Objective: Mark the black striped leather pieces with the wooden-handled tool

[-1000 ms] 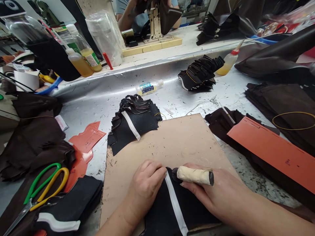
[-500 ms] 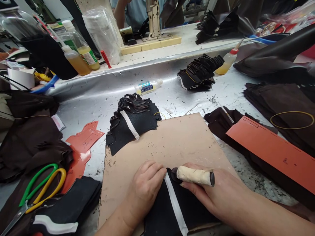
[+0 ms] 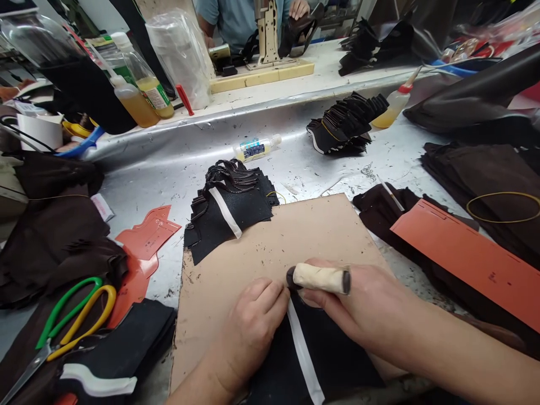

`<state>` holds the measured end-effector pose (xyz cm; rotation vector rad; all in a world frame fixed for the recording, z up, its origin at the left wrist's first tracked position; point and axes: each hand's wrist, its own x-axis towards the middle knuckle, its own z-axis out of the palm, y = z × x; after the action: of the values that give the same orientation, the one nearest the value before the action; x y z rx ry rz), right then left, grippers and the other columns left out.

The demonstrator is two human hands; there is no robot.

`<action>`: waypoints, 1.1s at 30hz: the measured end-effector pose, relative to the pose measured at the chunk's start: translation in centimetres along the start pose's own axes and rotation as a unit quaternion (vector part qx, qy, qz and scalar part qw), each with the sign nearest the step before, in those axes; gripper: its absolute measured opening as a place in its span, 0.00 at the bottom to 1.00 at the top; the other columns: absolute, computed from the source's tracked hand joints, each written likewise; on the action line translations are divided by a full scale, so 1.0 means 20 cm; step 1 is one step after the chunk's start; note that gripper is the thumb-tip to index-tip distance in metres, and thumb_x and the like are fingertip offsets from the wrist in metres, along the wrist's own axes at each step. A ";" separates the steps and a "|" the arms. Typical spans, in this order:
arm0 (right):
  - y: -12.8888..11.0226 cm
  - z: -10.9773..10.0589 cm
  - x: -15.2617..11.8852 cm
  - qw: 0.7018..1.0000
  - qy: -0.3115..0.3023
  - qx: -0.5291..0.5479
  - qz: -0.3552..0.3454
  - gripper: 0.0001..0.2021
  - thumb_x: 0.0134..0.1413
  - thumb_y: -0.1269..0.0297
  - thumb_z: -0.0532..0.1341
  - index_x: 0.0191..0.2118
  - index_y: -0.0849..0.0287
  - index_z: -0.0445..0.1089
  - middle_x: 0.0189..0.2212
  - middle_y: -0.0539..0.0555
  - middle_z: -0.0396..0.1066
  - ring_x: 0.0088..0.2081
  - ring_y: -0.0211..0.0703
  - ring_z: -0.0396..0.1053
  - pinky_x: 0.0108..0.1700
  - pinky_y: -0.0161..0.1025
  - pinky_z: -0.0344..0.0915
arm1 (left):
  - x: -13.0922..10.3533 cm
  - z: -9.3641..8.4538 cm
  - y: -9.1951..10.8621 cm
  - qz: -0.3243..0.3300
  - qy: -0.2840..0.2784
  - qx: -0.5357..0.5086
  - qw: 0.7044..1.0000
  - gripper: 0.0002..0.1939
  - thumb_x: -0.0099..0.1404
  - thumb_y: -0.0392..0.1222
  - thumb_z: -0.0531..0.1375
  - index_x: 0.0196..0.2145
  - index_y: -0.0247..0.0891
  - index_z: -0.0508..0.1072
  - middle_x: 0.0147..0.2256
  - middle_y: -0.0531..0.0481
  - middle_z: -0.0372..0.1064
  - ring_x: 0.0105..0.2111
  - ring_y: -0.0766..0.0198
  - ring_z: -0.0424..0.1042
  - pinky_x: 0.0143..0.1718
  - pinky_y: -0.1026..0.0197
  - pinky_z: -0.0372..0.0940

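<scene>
My left hand (image 3: 257, 320) is closed over the left upper edge of a black leather-like piece (image 3: 341, 360), its fingertips pressed together beside a white strip (image 3: 304, 353) that runs down the piece. In my right hand (image 3: 358, 298) is what looks like a small hammer (image 3: 320, 279), with a beige-wrapped shaft and dark ends. Its left end sits right by my left fingertips, at the top edge of the piece. My right fingers are partly hidden under it. Beneath lies a tan board (image 3: 312, 236), with a stack of black cut pieces (image 3: 232, 205) on its far left corner.
Scissors (image 3: 76, 320) with green and yellow handles lie at left near orange templates (image 3: 147, 242). At right, an orange template (image 3: 468, 259) rests on dark pieces. Beyond are a small bottle (image 3: 257, 147), a bundled black stack (image 3: 346, 124), glue bottles (image 3: 137, 104) and a person (image 3: 236, 22) behind a machine.
My right hand and the hammer have moved left and slightly away from me, closer to my left fingertips. Behind the machine, the person's hand has come into view at a dark item.
</scene>
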<state>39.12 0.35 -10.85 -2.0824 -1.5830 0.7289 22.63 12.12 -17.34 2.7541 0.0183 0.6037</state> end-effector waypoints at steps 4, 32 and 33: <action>0.01 0.03 -0.01 0.998 0.048 0.035 0.006 0.09 0.65 0.63 0.50 0.39 0.54 0.67 0.34 0.54 0.74 0.35 0.47 0.73 0.35 0.38 0.65 | 0.00 0.01 0.00 -0.013 -0.016 -0.012 1.000 0.11 0.70 0.31 0.50 0.45 0.30 0.70 0.40 0.41 0.72 0.39 0.59 0.68 0.42 0.55 0.71; 0.00 0.05 -0.01 1.000 0.016 -0.002 0.012 0.08 0.64 0.66 0.51 0.39 0.56 0.68 0.31 0.53 0.74 0.33 0.46 0.73 0.33 0.38 0.63 | -0.02 0.00 0.05 -0.026 -0.011 0.032 0.999 0.11 0.69 0.30 0.50 0.45 0.29 0.70 0.38 0.41 0.72 0.38 0.57 0.69 0.40 0.55 0.71; 0.00 0.06 -0.01 1.000 0.011 -0.006 0.018 0.08 0.64 0.66 0.51 0.39 0.56 0.68 0.31 0.53 0.74 0.33 0.46 0.73 0.34 0.38 0.64 | -0.02 0.00 0.05 -0.026 -0.015 0.032 0.999 0.11 0.69 0.30 0.50 0.45 0.29 0.70 0.38 0.41 0.71 0.37 0.57 0.68 0.38 0.55 0.71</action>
<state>38.34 0.18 -11.66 -2.1249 -1.5462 0.7063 22.22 11.06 -17.14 2.8137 0.1045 0.5583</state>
